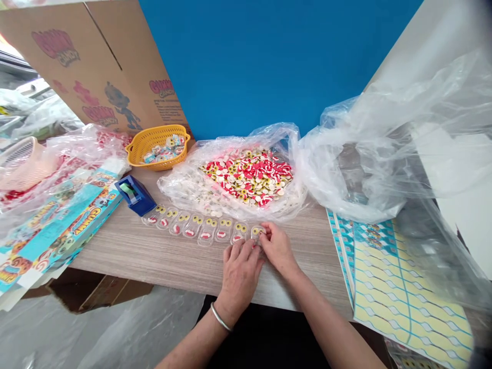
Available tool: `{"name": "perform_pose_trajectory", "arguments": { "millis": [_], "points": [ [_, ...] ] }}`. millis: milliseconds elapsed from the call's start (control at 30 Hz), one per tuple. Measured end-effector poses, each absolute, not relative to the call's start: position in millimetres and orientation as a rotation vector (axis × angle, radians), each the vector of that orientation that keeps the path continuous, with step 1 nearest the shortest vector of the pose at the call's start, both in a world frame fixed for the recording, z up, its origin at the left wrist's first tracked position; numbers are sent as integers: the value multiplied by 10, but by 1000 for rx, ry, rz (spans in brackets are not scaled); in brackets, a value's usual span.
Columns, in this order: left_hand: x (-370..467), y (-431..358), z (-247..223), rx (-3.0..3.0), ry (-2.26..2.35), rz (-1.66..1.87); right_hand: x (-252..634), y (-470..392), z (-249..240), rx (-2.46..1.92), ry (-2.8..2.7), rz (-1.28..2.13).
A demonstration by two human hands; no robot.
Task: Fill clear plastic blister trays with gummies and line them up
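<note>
Clear plastic blister trays (206, 234) lie in a slanting row along the table, each showing two yellow eye-shaped candies and a red-and-white mouth-shaped one. At the row's right end, both hands meet over the last blister tray (255, 230). My left hand (240, 266) rests with bent fingers at its lower part, where a bit of red shows by the fingertips. What these fingers pinch is mostly hidden. My right hand (277, 249) has thumb and forefinger closed on that tray's right edge, beside the eyes. Behind the row, an open plastic bag (180, 179) holds a heap of loose candies (249, 177).
A blue tape dispenser (140, 197) stands left of the row, before a yellow basket (154, 134) of wrapped pieces. Printed card sheets (388, 277) and crumpled clear plastic (353, 169) lie right. Flat printed boxes (73, 220) cover the left. A blue panel (269, 61) and carton (96, 66) stand behind.
</note>
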State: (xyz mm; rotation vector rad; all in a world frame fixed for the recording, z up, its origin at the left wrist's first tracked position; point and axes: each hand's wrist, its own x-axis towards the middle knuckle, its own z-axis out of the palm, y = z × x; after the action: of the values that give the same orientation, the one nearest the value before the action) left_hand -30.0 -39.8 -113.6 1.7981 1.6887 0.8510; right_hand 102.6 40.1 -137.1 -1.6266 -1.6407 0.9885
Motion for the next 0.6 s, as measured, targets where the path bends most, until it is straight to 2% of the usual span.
{"name": "perform_pose_trajectory", "arguments": {
  "millis": [100,233,433,600],
  "points": [
    [-303,-310,-1206,1775,1639,901,965,378,-1275,-1705,-1817,723],
    [-314,-203,-1226,1699,1536,1012,943,372,-1194,-1860,-1895,578],
    [-327,-122,-1243,1740,1597,972,933,437,-1161,-1866,-1864,584],
    [-353,-57,-1311,1718,1581,1009,1146,254,-1069,-1663,-1752,696]
  ]
}}
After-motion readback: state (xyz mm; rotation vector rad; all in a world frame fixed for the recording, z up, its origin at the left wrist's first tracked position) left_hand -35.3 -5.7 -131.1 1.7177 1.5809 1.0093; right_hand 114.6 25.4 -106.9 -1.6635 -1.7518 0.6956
